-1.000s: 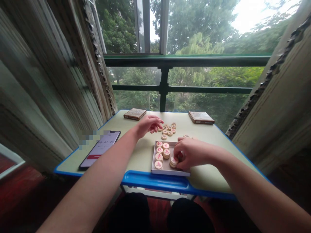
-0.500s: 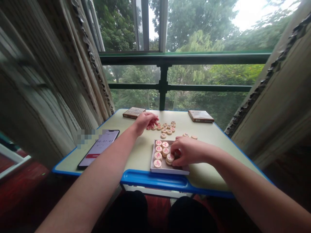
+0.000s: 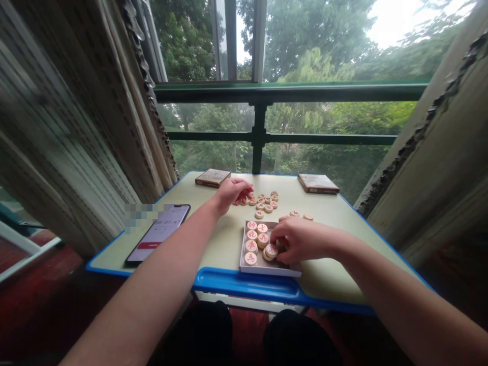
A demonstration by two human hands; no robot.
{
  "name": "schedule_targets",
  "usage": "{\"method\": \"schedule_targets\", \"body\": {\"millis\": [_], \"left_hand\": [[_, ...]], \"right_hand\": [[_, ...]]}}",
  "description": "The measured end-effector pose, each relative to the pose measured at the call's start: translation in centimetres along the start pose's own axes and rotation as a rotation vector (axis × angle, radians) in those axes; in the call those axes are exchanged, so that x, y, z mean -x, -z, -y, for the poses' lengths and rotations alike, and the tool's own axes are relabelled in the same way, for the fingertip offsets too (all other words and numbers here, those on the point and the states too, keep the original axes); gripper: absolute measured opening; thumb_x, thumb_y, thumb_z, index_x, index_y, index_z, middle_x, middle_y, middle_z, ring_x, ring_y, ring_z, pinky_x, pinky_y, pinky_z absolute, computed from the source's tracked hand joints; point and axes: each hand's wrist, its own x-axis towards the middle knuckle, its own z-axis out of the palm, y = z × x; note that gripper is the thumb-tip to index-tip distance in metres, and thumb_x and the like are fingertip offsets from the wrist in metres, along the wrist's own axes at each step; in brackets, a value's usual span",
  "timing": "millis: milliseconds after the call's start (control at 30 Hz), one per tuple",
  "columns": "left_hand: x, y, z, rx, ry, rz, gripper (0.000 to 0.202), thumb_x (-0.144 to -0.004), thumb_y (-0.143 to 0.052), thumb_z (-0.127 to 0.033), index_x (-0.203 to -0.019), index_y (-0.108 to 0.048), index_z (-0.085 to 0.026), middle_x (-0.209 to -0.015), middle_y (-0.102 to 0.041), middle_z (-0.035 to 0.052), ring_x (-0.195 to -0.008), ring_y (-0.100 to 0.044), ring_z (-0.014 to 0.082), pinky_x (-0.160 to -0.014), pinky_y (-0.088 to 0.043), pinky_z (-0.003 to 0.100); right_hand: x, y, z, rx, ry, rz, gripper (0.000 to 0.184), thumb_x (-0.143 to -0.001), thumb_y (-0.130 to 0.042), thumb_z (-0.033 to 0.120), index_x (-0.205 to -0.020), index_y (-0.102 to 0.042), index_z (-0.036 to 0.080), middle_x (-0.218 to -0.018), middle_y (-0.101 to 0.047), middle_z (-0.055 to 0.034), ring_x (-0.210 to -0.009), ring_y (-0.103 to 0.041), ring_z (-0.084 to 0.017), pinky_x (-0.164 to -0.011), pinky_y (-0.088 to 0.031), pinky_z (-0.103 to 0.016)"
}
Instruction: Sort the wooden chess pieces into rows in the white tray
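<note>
Red-marked round wooden Chinese chess pieces [image 3: 250, 258] stand in short stacks and rows in a shallow white box [image 3: 244, 268] at the table's near side. My right hand [image 3: 301, 239] reaches into the box's right part, thumb and index finger closed at the edge of a Chinese chess piece [image 3: 271, 249] that lies off-centre on another one. Beyond the box, my left hand [image 3: 235, 193] hovers at the left end of a loose group of pieces [image 3: 261, 206]. Its fingers are bent together; whatever they hold is hidden.
On the left of the blue-edged table [image 3: 335, 279] lies a phone [image 3: 158, 234] showing a timer. Two flat boxes, one at the back left [image 3: 212, 177] and one at the back right [image 3: 318, 183], lie by the window. Two more pieces [image 3: 308, 217] sit behind my right hand.
The top piece under my right fingers has shifted slightly off the one beneath. My left fingers have lifted a little and moved right. The whole view has slid slightly.
</note>
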Motion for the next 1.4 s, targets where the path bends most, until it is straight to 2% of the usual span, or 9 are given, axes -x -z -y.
{"method": "schedule_targets", "body": {"millis": [200, 467, 700, 900, 1033, 1233, 1400], "left_hand": [[0.05, -0.06, -0.04, -0.002, -0.020, 0.008, 0.016, -0.067, -0.062, -0.026, -0.061, -0.059, -0.011, -0.050, -0.061, 0.0036, -0.035, -0.045, 0.0055, -0.033, -0.024, 0.018], [0.08, -0.05, -0.16, 0.005, 0.008, 0.030, 0.019, -0.070, -0.063, -0.027, -0.063, -0.059, -0.010, -0.050, -0.060, 0.0029, -0.031, -0.035, 0.0019, -0.032, -0.016, 0.018], [-0.17, -0.03, 0.28, 0.000, -0.017, 0.070, 0.017, -0.072, -0.061, -0.024, -0.065, -0.060, -0.009, -0.051, -0.060, 0.0037, -0.030, -0.034, 0.0014, -0.032, -0.017, 0.018], [-0.13, 0.03, 0.16, 0.006, -0.027, 0.047, 0.015, -0.071, -0.061, -0.023, -0.065, -0.060, -0.009, -0.050, -0.059, 0.0030, -0.030, -0.034, 0.0014, -0.032, -0.017, 0.017], [-0.03, -0.19, 0.06, -0.016, -0.039, 0.032, 0.014, -0.071, -0.061, -0.022, -0.065, -0.060, -0.010, -0.049, -0.059, 0.0023, -0.031, -0.035, 0.0018, -0.033, -0.017, 0.017], [0.12, -0.09, -0.24, 0.026, -0.088, -0.065, 0.011, -0.070, -0.056, -0.017, -0.062, -0.059, -0.010, -0.045, -0.056, 0.0008, -0.029, -0.033, 0.0024, -0.032, -0.016, 0.018], [0.05, -0.09, -0.24, 0.025, -0.086, -0.055, 0.011, -0.069, -0.056, -0.018, -0.061, -0.059, -0.010, -0.045, -0.056, 0.0014, -0.030, -0.033, 0.0026, -0.033, -0.016, 0.018]], "right_hand": [[-0.25, -0.06, -0.08, -0.019, 0.002, -0.010, 0.018, -0.065, -0.068, 0.035, -0.070, -0.066, 0.018, -0.059, -0.057, 0.0001, -0.061, -0.049, -0.013, -0.052, -0.030, -0.022], [-0.41, -0.33, -0.21, -0.012, 0.038, -0.015, 0.017, -0.067, -0.066, 0.033, -0.062, -0.061, 0.017, -0.056, -0.055, 0.0001, -0.061, -0.048, -0.012, -0.053, -0.030, -0.022], [-0.44, -0.46, -0.18, 0.015, 0.048, -0.026, 0.021, -0.068, -0.065, 0.035, -0.060, -0.061, 0.016, -0.055, -0.053, 0.0010, -0.056, -0.045, -0.011, -0.054, -0.030, -0.022], [-0.50, -0.49, -0.11, -0.003, 0.017, -0.009, 0.015, -0.068, -0.066, 0.032, -0.069, -0.067, 0.018, -0.059, -0.060, 0.0000, -0.056, -0.048, -0.011, -0.056, -0.030, -0.022], [-0.52, -0.48, 0.19, 0.039, 0.004, -0.019, 0.018, -0.069, -0.066, 0.035, -0.065, -0.067, 0.017, -0.058, -0.059, -0.0005, -0.057, -0.047, -0.011, -0.055, -0.029, -0.022], [-0.42, -0.37, 0.58, 0.068, -0.010, -0.036, 0.018, -0.070, -0.066, 0.038, -0.066, -0.069, 0.020, -0.058, -0.059, 0.0002, -0.055, -0.046, -0.010, -0.052, -0.027, -0.022], [-0.35, -0.30, 0.46, 0.116, 0.007, -0.050, 0.021, -0.070, -0.066, 0.039, -0.066, -0.070, 0.019, -0.059, -0.060, -0.0017, -0.058, -0.049, -0.012, -0.053, -0.028, -0.023]]}}
